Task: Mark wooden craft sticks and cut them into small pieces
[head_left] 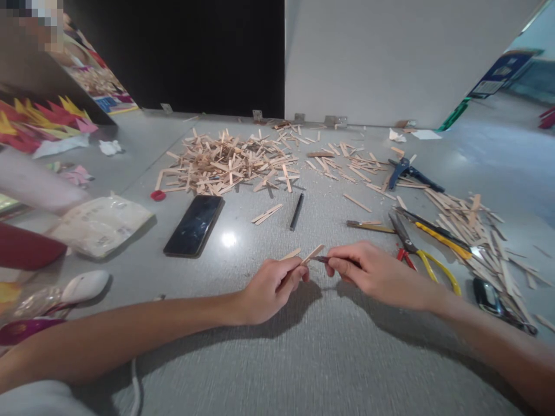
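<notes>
My left hand (277, 286) is closed around a wooden craft stick (313, 253), which slants up out of the fingers toward the right. Another craft stick (291, 253) shows just behind the knuckles; whether it is held or lies on the table I cannot tell. Pinched in my right hand (362, 268) is a slim dark tool with a narrow tip (321, 259), its kind unclear. That tip meets or nearly meets the held stick. A black pen (297, 212) and a pair of loose craft sticks (267, 214) lie just beyond the hands.
A heap of craft sticks (229, 162) lies at the back, with more scattered at right. Yellow-handled scissors (427, 257), a yellow cutter (442, 236) and a blue-handled tool (403, 169) lie right. A phone (194, 225), plastic packet (106, 222) and white mouse (85, 286) are left. Upright panels (368, 63) stand behind.
</notes>
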Demonstrator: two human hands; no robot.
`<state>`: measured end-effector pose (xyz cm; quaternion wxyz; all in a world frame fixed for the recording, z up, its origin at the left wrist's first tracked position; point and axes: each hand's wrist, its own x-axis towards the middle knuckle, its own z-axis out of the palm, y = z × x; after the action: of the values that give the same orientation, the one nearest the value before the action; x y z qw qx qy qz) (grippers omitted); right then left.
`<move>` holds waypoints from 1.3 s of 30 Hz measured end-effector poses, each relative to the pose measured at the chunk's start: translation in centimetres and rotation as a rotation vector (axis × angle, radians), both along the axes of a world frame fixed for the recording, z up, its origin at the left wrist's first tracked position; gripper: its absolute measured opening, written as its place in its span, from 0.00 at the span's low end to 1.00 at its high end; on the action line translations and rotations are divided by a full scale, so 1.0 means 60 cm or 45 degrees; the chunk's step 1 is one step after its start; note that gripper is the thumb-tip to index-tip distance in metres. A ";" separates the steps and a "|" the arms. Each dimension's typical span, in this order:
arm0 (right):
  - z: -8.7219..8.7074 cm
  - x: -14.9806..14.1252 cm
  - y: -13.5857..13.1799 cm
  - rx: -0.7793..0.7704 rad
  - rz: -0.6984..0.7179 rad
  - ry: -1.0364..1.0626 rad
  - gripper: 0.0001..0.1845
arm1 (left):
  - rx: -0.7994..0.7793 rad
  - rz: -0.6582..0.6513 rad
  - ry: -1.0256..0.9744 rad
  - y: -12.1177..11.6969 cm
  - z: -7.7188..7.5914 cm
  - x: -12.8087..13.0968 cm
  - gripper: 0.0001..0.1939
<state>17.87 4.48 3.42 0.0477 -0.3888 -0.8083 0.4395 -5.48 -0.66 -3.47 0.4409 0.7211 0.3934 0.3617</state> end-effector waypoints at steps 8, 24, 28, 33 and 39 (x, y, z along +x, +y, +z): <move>0.011 -0.001 -0.034 0.815 0.183 -0.604 0.17 | 0.156 0.016 0.144 -0.001 -0.006 -0.002 0.17; 0.002 -0.006 0.009 -0.373 0.016 0.097 0.22 | -0.096 -0.073 -0.040 0.001 0.002 0.003 0.27; -0.008 -0.006 0.014 -0.547 -0.001 0.185 0.28 | -0.149 -0.071 -0.057 0.003 0.002 0.003 0.29; -0.018 -0.005 0.016 -0.759 -0.022 0.272 0.29 | -0.209 -0.069 -0.104 0.005 -0.004 0.002 0.30; -0.026 -0.011 0.012 -0.642 -0.010 0.284 0.27 | -0.241 -0.051 -0.122 0.006 -0.004 0.002 0.28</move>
<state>17.20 5.23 1.87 0.0398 -0.3407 -0.6617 0.6667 -5.38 -0.32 -3.73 0.5325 0.6657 0.3899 0.3482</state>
